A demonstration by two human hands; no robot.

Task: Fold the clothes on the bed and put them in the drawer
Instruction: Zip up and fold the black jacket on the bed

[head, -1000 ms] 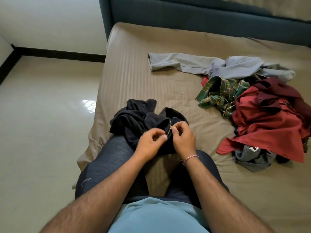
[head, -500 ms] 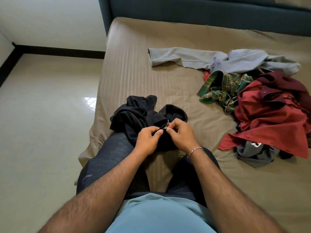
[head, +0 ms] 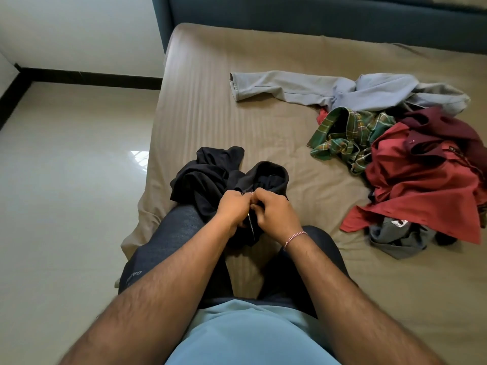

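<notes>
Both hands are down on the black garment (head: 208, 180), which is bunched near the bed's (head: 210, 101) left edge, draped partly over the person's left knee. The left hand (head: 232, 209) has its fingers curled into the dark cloth, gripping it beside the zipper (head: 251, 225). The right hand (head: 276, 214) is right against it, fingers curled and pinching the same cloth on the other side of that zipper, knuckles nearly touching the left's. A thread bracelet (head: 295, 237) sits on the right wrist.

Over toward the bed's right edge lies the heap of unfolded clothes, well apart from the hands: a grey garment (head: 303, 88) stretched out toward the headboard (head: 316, 19), a green plaid shirt (head: 340, 138) just below it, a red shirt (head: 421, 188) spread over the pile with a maroon piece (head: 442, 127) above it, and a dark grey item (head: 395, 238) poking out at the near side of the heap.
</notes>
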